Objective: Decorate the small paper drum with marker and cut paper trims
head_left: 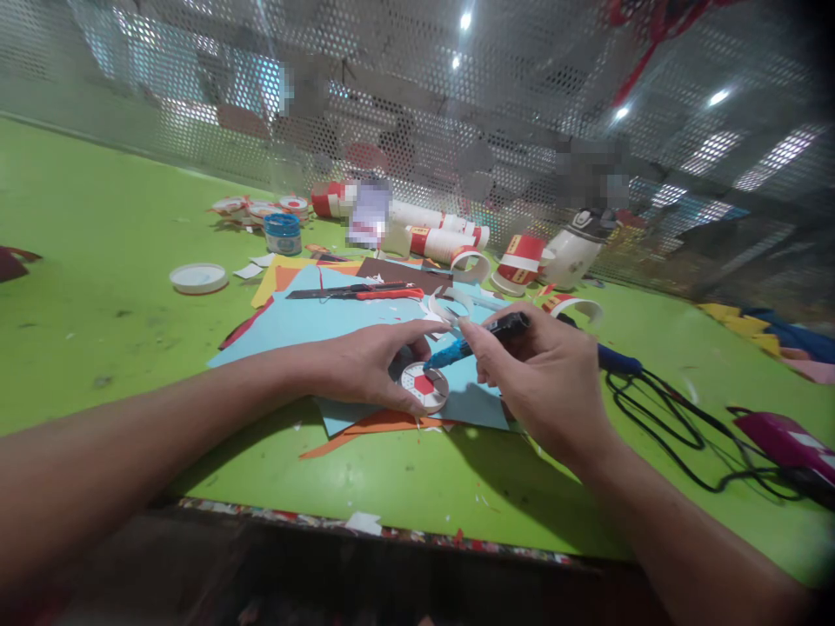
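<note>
White disc (424,387) with a red centre, on blue paper (280,326) — pinched at its rim by the left hand (371,365); blue-tipped pen (479,342) gripped above it by the right (544,374) — open blue jar (283,234) and paper cups (520,263) beyond

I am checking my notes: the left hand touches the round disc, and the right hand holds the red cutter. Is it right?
Not quite: the head view shows the right hand holding a blue-and-black tool; the red cutter lies on paper. The left hand does touch the round disc.
</note>
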### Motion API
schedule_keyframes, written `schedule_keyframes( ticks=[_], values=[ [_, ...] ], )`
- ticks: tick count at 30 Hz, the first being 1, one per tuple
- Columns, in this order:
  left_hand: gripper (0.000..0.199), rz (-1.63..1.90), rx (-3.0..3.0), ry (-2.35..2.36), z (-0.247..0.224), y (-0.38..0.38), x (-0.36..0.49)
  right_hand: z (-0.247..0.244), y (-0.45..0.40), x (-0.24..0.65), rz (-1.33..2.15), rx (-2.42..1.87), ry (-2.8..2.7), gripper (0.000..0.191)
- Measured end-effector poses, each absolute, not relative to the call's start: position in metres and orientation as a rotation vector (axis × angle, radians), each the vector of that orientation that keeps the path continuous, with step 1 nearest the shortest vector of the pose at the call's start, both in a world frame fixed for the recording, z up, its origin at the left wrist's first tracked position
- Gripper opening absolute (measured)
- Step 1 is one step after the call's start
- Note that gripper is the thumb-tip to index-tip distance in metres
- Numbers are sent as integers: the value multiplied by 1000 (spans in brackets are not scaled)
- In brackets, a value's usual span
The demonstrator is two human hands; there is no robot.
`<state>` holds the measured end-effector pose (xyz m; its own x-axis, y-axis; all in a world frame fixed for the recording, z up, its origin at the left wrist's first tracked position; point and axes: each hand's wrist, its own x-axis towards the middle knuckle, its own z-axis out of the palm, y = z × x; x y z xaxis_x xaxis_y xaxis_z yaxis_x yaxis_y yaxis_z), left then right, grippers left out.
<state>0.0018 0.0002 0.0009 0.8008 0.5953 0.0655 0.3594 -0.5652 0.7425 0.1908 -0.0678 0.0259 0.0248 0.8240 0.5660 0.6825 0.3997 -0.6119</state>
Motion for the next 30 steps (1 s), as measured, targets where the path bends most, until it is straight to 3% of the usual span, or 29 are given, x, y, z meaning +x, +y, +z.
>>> schedule_keyframes(
  ticks=[8,17,30],
  values=[
    [79,386,2252,675,1,0,1,23,-69,187,118,-1301,-1718,29],
    [93,391,2247,705,-2,2,1,35,-79,187,35,-1245,-1548,26],
    [87,425,2252,658,-5,3,0,30,-71,192,113,-1279,-1682,23]
  ],
)
